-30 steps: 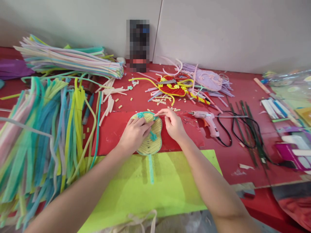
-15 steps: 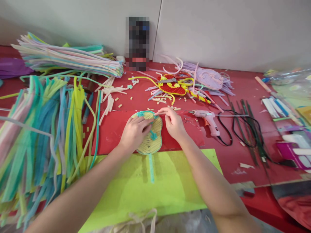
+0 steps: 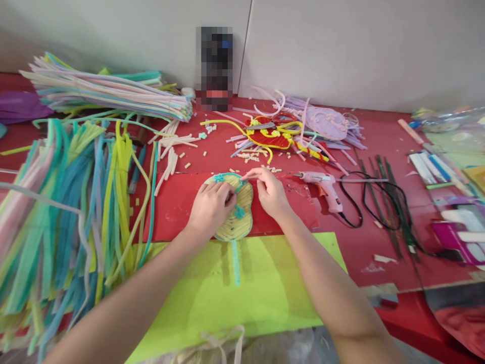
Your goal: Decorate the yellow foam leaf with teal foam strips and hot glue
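A yellow fan-shaped panel [image 3: 242, 226] made of pipe cleaners, edged in teal, lies in front of me with its teal handle [image 3: 236, 265] pointing at me. Teal flower-like pieces [image 3: 239, 211] sit on its face. My left hand [image 3: 212, 205] rests over the panel's left side, fingers curled in a pinch near a short teal pipe cleaner [image 3: 240, 187]. At the upper right rim, my right hand [image 3: 270, 189] has its index finger bent down with the fingertips together at that teal piece's far end. The fingers partly hide it.
Bundles of pastel pipe cleaners [image 3: 68, 202] fill the left side. A pink glue gun [image 3: 326, 187] with a black cord lies to the right. Behind are a red-and-yellow piece [image 3: 269, 136], scissors [image 3: 261, 126] and cut bits. A lime-green sheet [image 3: 265, 298] covers the near edge.
My left fingers have drawn back slightly to the left and curled, showing more of the teal pipe cleaner. My right hand stays nearly where it was.
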`<state>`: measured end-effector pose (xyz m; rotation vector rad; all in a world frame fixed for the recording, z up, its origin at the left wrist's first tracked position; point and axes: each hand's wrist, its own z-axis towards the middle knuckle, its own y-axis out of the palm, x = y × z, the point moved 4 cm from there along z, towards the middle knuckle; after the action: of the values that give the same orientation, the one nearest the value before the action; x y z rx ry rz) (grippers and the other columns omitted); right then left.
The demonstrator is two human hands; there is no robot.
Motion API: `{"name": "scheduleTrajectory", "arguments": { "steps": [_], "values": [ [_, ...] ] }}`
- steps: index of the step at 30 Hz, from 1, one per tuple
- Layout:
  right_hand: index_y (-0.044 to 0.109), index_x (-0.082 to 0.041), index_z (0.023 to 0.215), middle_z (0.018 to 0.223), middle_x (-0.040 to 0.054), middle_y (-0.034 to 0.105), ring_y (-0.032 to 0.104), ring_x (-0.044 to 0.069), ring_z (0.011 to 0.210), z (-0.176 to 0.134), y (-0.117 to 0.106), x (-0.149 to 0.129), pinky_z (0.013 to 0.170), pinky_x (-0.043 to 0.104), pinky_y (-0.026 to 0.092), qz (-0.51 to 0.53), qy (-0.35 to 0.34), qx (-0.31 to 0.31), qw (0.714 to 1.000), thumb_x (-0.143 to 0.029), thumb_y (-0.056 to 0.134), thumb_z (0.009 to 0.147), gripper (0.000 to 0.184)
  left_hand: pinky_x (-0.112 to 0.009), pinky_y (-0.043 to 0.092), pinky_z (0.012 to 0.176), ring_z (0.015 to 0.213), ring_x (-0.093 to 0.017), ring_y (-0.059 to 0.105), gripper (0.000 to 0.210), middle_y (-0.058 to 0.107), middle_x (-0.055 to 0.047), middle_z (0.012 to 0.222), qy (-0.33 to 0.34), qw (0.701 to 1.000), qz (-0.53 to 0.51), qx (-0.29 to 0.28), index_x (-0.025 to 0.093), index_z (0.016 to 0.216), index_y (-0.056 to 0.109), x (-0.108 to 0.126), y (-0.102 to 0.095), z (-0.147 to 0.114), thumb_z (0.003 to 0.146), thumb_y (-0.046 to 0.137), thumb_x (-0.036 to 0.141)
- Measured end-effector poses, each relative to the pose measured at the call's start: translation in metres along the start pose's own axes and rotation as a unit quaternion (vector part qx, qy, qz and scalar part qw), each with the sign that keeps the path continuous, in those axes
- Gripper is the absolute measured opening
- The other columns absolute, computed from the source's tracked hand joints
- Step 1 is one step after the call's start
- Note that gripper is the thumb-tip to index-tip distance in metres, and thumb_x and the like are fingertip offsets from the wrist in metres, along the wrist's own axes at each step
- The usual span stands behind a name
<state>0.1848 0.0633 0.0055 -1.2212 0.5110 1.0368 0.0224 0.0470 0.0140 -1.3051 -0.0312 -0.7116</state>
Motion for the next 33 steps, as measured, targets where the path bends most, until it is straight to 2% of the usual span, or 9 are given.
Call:
{"name": "scheduleTrajectory", "arguments": {
  "steps": [12, 19, 24, 33],
  "values": [
    [0.051, -0.024, 0.105, 0.099, 0.0022, 0.068, 0.061, 0.018, 0.105, 0.0, 0.0, 0.001, 0.094, 0.039, 0.044, -0.003, -0.006, 0.004, 1.0, -0.004, 0.033, 0.085, 0.033, -0.031, 0.04, 0.07, 0.071, -0.016, 0.056, 0.009, 0.062, 0.0, 0.072, 0.003, 1.0, 0.008, 0.005, 0.018, 0.077, 0.055, 0.0, 0.0, 0.0, 0.085, 0.052, 0.018],
    [0.052, -0.025, 0.102, 0.098, 0.0025, 0.067, 0.062, 0.019, 0.099, 0.001, -0.001, -0.005, 0.091, 0.038, 0.046, -0.009, -0.012, 0.009, 1.0, -0.015, 0.047, 0.087, 0.019, -0.031, 0.039, 0.069, 0.07, -0.016, 0.056, 0.009, 0.062, -0.001, 0.072, 0.009, 1.0, -0.001, 0.01, 0.018, 0.077, 0.055, -0.001, 0.001, -0.001, 0.086, 0.051, 0.018],
    [0.054, -0.025, 0.1, 0.1, 0.0026, 0.063, 0.058, 0.02, 0.097, 0.001, 0.003, -0.007, 0.091, 0.039, 0.045, -0.048, -0.016, 0.007, 0.999, -0.016, 0.055, 0.083, 0.02, -0.031, 0.04, 0.07, 0.072, -0.016, 0.056, 0.008, 0.063, -0.001, 0.074, 0.009, 1.0, 0.001, 0.011, 0.018, 0.078, 0.056, -0.001, 0.001, -0.001, 0.085, 0.053, 0.019],
    [0.054, -0.026, 0.099, 0.099, 0.0027, 0.061, 0.056, 0.021, 0.096, 0.002, 0.006, -0.01, 0.091, 0.04, 0.044, -0.068, -0.017, 0.013, 0.997, -0.014, 0.056, 0.08, 0.022, -0.031, 0.04, 0.07, 0.072, -0.017, 0.057, 0.008, 0.064, -0.002, 0.076, 0.008, 1.0, -0.001, 0.008, 0.018, 0.079, 0.056, 0.0, 0.0, 0.0, 0.086, 0.052, 0.019]
  ]
}}
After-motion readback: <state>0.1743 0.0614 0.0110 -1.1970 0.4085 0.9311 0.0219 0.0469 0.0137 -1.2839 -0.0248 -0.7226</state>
